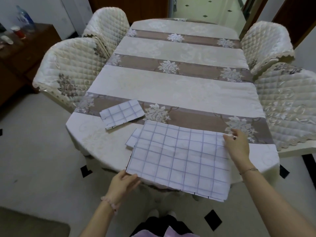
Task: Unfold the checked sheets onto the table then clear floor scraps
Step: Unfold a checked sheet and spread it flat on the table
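Note:
A large white sheet with a purple check (179,159) lies partly folded on the near end of the table (171,86), its near edge hanging over the rim. My left hand (123,183) pinches its near left corner. My right hand (236,144) grips its far right corner. A smaller folded checked sheet (121,113) rests flat to the far left of it. A small white folded piece (132,140) pokes out from under the large sheet's left edge.
The table wears a cream and brown striped floral cloth. Quilted cream chairs (68,72) (287,103) stand on both sides. A dark sideboard (22,48) with a bottle and cups is at far left. The pale tiled floor (37,159) shows black diamond insets.

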`<state>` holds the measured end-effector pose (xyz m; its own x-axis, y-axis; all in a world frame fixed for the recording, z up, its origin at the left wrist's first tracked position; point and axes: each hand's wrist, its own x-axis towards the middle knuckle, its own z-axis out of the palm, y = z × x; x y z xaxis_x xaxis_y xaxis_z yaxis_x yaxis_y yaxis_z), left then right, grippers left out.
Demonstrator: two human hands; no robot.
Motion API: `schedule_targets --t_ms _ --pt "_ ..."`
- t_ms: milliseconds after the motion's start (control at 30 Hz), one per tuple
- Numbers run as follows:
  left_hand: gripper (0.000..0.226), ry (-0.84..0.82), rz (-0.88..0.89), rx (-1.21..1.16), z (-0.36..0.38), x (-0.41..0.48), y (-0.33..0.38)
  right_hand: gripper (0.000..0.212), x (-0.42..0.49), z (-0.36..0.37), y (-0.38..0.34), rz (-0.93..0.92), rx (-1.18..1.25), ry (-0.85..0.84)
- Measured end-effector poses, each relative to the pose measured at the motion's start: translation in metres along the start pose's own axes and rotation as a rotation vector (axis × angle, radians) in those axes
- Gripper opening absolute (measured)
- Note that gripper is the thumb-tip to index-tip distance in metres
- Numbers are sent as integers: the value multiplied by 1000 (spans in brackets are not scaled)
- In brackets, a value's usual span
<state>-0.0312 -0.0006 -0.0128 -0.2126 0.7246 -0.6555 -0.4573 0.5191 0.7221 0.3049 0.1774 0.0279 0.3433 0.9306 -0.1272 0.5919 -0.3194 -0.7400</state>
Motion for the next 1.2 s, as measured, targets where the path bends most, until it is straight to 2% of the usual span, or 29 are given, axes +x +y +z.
schedule_targets --t_ms 67,133,200,300,367,433,533,633,867,967,1100,1200 --pt "7 60 12 -36 11 -8 1 42 -15 -1 -9 -213 -162 91" --pt "11 124 36 -46 20 -12 1 37 -40 7 -22 -332 -128 56" --pt "10 164 54 -59 29 -16 4 30 -78 22 -37 -344 -14 -167" --pt "9 159 75 -46 43 -23 9 33 -132 51 -50 -389 -14 -556" --pt "11 143 101 -1 51 -29 13 37 -156 65 -55 -424 0 -669" --pt "17 98 137 56 58 -34 19 36 -166 69 -59 -389 68 -694" --pt "11 12 190 64 69 -41 32 23 -169 63 -67 -328 197 -658" --pt "16 -74 255 116 82 -45 47 6 -165 53 -74 -291 335 -575" --pt "7 -124 364 135 80 -34 102 7 -107 4 -76 -85 517 -384" --pt "10 -75 386 147 61 -15 132 13 -72 -23 -62 41 575 -337" --pt "13 30 343 148 45 12 161 18 -39 -54 -45 110 635 -270" --pt "14 139 402 266 41 28 181 17 -17 -67 -33 110 604 -231"
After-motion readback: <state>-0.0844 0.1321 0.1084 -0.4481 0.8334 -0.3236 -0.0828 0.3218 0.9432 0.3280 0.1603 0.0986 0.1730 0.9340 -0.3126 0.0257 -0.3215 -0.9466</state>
